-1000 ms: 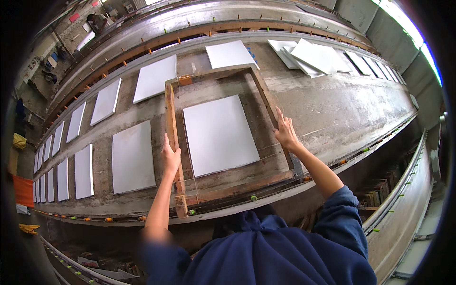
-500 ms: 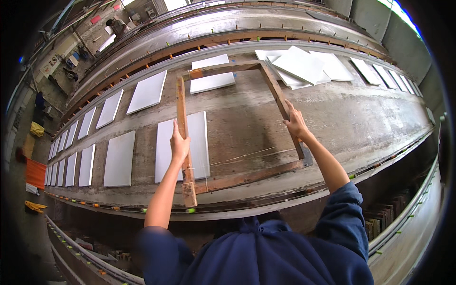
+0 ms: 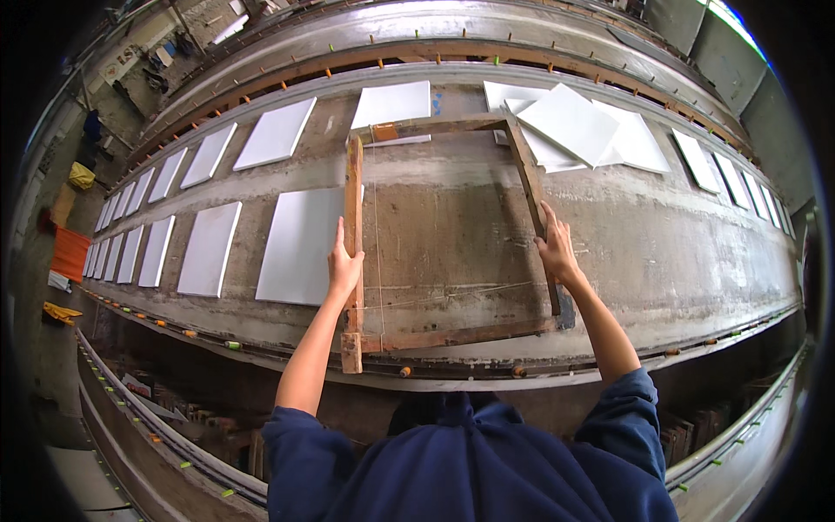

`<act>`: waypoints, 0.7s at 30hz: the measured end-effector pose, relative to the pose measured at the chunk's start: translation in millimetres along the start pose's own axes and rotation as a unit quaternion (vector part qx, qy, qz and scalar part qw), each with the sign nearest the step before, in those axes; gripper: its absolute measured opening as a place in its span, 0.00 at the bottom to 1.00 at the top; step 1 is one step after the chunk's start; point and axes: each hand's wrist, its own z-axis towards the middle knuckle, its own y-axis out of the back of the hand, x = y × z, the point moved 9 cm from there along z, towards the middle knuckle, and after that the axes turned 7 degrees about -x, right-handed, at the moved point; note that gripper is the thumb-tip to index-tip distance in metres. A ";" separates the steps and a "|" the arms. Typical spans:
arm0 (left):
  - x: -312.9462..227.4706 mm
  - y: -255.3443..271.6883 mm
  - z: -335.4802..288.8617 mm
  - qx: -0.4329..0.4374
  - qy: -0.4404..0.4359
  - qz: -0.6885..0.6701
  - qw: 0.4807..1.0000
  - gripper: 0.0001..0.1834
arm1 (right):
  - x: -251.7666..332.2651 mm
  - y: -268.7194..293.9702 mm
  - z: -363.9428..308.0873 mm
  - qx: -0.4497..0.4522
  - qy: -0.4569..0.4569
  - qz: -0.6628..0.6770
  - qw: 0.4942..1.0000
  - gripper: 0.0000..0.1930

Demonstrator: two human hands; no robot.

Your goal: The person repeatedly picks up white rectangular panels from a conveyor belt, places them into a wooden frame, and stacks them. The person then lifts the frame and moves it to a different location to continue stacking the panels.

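Observation:
I hold a worn wooden frame (image 3: 444,337) over the long table (image 3: 661,244). It is rectangular, and thin threads cross its opening. My left hand (image 3: 345,271) grips the left bar, with its index finger stretched along the wood. On the right bar, my right hand (image 3: 557,248) has its thumb and fingers closed around the edge. A white rectangular panel (image 3: 296,248) lies by the left bar, partly behind it. Beyond the far bar, another white panel (image 3: 393,103) is partly covered by the frame. Through the opening, brown table surface shows.
Two rows of white panels (image 3: 209,248) run off to the left. A loose pile of white panels (image 3: 570,126) lies at the far right, with more panels (image 3: 696,161) beyond it. Rails with coloured pegs (image 3: 233,345) edge the table. Another long table (image 3: 417,26) stands behind.
The frame has shifted right along the table with both hands on it. It now stands past most of the near white panel that its left bar crossed before. The view has moved too.

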 end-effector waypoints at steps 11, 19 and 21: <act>-13.3 -8.3 -9.5 0.022 -0.004 -0.079 0.997 0.42 | 7.0 21.4 -17.8 0.020 -0.056 -0.014 0.998 0.35; -58.9 -30.6 -11.3 0.049 -0.037 -0.135 0.989 0.36 | -34.3 43.4 -48.5 0.003 -0.109 -0.023 0.994 0.36; -67.7 -38.8 -14.6 0.050 -0.041 -0.132 0.989 0.35 | -44.5 51.1 -48.2 0.003 -0.124 -0.033 0.992 0.37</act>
